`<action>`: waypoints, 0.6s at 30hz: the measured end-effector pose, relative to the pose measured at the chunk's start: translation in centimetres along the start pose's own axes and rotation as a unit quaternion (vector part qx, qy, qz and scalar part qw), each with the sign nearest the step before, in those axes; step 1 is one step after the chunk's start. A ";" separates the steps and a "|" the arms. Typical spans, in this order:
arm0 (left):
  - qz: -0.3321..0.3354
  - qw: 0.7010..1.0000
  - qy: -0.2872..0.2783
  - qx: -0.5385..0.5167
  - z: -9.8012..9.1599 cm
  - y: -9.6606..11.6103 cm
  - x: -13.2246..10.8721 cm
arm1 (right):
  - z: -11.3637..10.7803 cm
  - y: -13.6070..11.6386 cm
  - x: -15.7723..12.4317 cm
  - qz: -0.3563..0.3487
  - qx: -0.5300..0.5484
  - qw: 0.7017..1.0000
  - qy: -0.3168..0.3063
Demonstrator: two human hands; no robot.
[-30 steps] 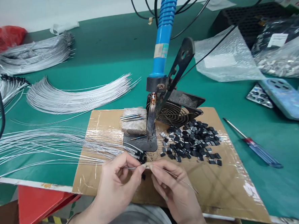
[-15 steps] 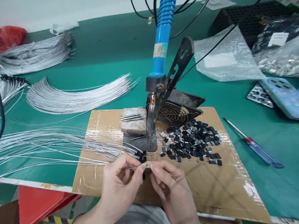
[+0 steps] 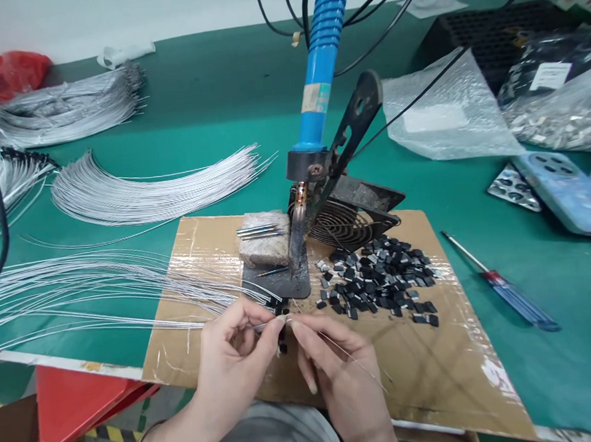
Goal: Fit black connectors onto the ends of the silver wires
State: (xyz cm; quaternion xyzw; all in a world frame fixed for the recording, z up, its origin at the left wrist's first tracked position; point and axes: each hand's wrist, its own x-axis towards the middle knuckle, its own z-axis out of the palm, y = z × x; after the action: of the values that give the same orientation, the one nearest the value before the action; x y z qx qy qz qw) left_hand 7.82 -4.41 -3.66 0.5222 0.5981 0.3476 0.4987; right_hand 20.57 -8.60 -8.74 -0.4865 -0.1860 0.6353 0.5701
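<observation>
The left hand and right hand have crept slightly toward the soldering iron. Their fingers stay pinched on the thin wire, over the cardboard at the table's near edge.

Bright, even overhead light — soft shadows, tape glare, wide-angle bending at edges.

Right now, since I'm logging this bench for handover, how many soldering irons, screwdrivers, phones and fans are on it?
Soldering iron: 1
Screwdriver: 1
Phone: 1
Fan: 1
Total: 4
</observation>
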 end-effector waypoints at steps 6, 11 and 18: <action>0.019 1.000 -0.013 -0.011 -0.1 -0.1 -0.1 | 0.2 0.0 0.1 -0.009 -0.001 1.000 0.003; 0.038 0.999 -0.022 0.012 -0.3 -0.5 -0.1 | 0.1 0.0 0.0 -0.020 -0.010 1.000 -0.004; 0.073 0.996 -0.027 0.036 -0.5 -0.6 -0.1 | 0.1 -0.1 0.2 -0.037 -0.008 0.999 -0.008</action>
State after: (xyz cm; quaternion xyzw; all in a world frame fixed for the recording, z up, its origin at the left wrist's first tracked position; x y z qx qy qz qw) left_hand 7.16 -4.61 -4.07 0.5912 0.5566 0.3477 0.4689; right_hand 20.56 -8.37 -8.71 -0.4788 -0.2139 0.6161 0.5877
